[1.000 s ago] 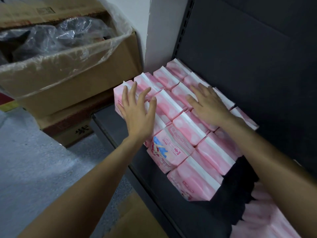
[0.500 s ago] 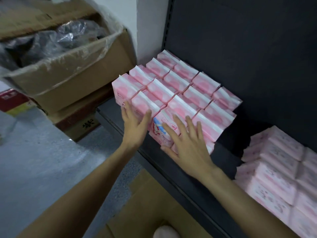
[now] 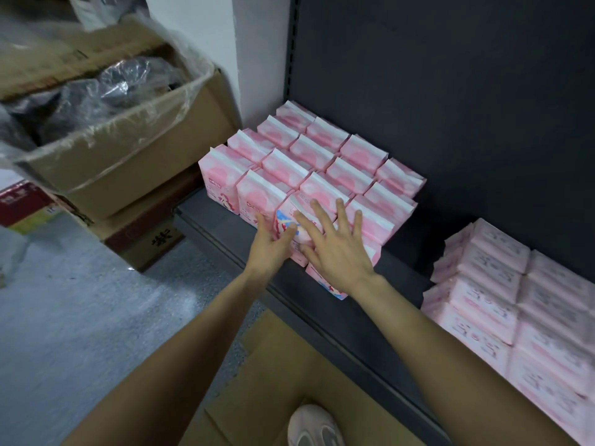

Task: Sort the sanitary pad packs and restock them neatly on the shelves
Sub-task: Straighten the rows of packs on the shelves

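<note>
Touching front pad pack (image 3: 291, 217), straight fingers (image 3: 338, 217) atop

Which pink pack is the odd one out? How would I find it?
Look at the dark shelf and the block of pink packs standing at its left end by the white wall. Go to the front row, where the right hand lies. The pack under its fingers leans back and shows a blue drawing on top, while its neighbours show plain pink and white tops.
</note>
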